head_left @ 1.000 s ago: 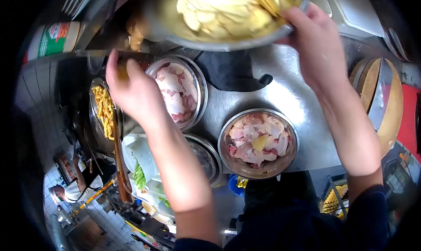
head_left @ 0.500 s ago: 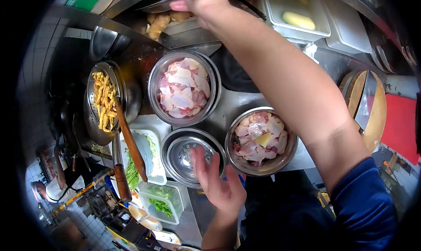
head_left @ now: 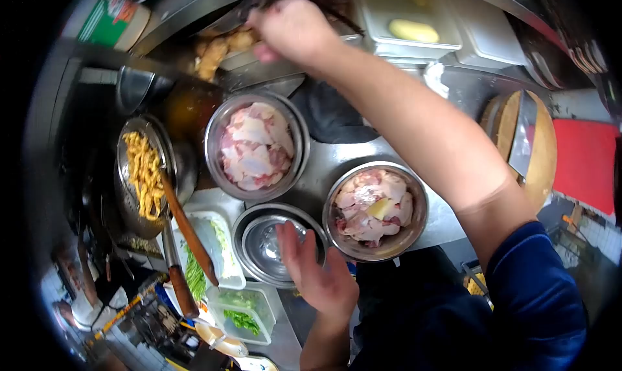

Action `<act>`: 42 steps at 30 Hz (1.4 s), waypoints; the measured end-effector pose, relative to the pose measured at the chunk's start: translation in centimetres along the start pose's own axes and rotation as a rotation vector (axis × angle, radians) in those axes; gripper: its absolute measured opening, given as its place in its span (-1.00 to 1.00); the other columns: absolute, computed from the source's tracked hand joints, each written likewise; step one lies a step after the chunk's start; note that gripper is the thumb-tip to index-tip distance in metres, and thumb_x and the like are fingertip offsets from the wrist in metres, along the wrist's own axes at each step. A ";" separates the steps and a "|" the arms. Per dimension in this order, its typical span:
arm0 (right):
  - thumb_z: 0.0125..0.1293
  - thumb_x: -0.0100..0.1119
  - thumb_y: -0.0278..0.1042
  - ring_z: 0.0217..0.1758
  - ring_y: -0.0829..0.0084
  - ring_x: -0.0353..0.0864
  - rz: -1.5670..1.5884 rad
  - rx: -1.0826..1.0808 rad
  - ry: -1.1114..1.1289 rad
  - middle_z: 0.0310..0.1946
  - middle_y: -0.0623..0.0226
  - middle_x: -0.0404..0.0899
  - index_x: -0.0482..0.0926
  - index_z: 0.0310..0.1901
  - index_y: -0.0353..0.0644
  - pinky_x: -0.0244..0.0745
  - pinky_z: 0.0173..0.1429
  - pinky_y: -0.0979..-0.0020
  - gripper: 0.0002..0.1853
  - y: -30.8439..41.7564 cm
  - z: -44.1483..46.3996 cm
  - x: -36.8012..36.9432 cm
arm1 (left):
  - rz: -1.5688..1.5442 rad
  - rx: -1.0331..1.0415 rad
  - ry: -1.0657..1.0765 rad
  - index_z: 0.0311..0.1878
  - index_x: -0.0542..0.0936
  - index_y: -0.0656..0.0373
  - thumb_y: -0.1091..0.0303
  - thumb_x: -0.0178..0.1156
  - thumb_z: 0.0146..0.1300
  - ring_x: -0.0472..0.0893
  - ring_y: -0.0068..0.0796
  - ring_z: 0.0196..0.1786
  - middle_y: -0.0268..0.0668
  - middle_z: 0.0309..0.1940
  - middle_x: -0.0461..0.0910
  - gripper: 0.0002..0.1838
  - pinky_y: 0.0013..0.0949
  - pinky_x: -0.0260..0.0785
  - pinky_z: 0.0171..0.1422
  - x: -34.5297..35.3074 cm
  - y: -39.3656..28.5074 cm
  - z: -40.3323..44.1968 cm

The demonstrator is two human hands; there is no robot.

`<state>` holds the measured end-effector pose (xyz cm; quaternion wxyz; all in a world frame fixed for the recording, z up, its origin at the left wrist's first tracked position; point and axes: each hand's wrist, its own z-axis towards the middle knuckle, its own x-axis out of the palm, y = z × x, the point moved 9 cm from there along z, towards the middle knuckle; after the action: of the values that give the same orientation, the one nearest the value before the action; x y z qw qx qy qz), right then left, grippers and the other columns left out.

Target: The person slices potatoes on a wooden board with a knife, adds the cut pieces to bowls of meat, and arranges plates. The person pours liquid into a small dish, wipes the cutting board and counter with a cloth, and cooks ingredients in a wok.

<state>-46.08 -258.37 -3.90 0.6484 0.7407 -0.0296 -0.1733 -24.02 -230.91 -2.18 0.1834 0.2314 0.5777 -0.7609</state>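
Note:
At the upper middle, my right hand (head_left: pixel 291 31) is closed round a dark handle (head_left: pixel 254 0), beside a shelf edge; what the handle belongs to is unclear. My left hand (head_left: pixel 317 267), fingers spread and holding nothing, hovers at the right side of nested metal bowls (head_left: pixel 245 241). Two steel bowls hold raw meat pieces: one (head_left: pixel 256 147) left of centre, the other (head_left: pixel 376 206) nearer my body, with a yellowish slice (head_left: pixel 381 208) on top. Behind my right forearm, a dark cloth-like item (head_left: pixel 330 115) lies partly hidden.
A strainer of yellow fried strips (head_left: pixel 144 177) and wooden-handled tools (head_left: pixel 188 232) are at left, with containers of greens (head_left: pixel 241 320) below. Ginger-like roots (head_left: pixel 214 57) sit near the shelf. On the right are a cleaver (head_left: pixel 521 138), round wooden boards (head_left: pixel 544 151) and a red board (head_left: pixel 585 164).
The bowl of pale yellow slices has left my right hand and the view. My right hand has crossed leftward and closed round a handle. My left hand has come down toward the nested bowls.

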 end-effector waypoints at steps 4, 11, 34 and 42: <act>0.29 0.40 -0.09 -0.43 0.26 0.73 -0.325 -0.309 -0.102 -0.48 0.12 0.69 0.57 -0.33 -0.23 0.63 -0.21 0.26 -0.66 -1.3 -5.6 -3.1 | 0.001 0.043 0.089 0.29 0.44 0.45 0.65 0.16 0.25 0.21 0.37 0.55 0.24 0.47 0.26 -0.50 0.19 0.17 0.56 0.8 -0.7 -0.5; 0.28 0.35 -0.32 -0.09 0.06 0.74 -0.949 -0.266 -0.105 -0.12 0.10 0.71 0.62 -0.04 -0.21 0.65 0.07 0.13 -0.73 -3.7 -10.5 -15.7 | 0.009 0.078 0.377 0.37 0.42 0.38 0.55 0.12 0.34 0.36 0.17 0.49 0.16 0.39 0.42 -0.48 0.09 0.14 0.58 1.5 -1.6 -3.8; 0.63 -0.28 -0.12 0.47 0.14 0.39 -0.700 -0.083 -0.519 0.39 0.03 0.45 0.41 0.40 -0.20 0.26 0.53 0.23 -0.49 -10.1 5.0 -25.4 | -0.828 -1.242 -0.123 0.54 0.16 0.03 0.52 0.12 0.46 0.59 -0.06 0.26 -0.05 0.39 0.36 -0.36 -0.06 0.67 0.14 11.9 9.7 -19.1; 0.48 -0.03 -0.10 0.41 0.14 0.46 -0.975 0.003 -0.341 0.36 0.03 0.49 0.38 0.44 -0.17 0.35 0.45 0.19 -0.42 -13.6 11.5 -24.9 | -0.860 -1.172 -0.039 0.46 0.22 0.18 0.54 0.11 0.45 0.59 -0.09 0.24 -0.02 0.35 0.38 -0.44 -0.11 0.71 0.10 12.8 9.6 -17.5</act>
<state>-75.35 -260.44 -12.83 0.4772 0.6305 0.2138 -0.5737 -26.88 -216.73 -20.95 -0.0279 -0.1660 0.9270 -0.3352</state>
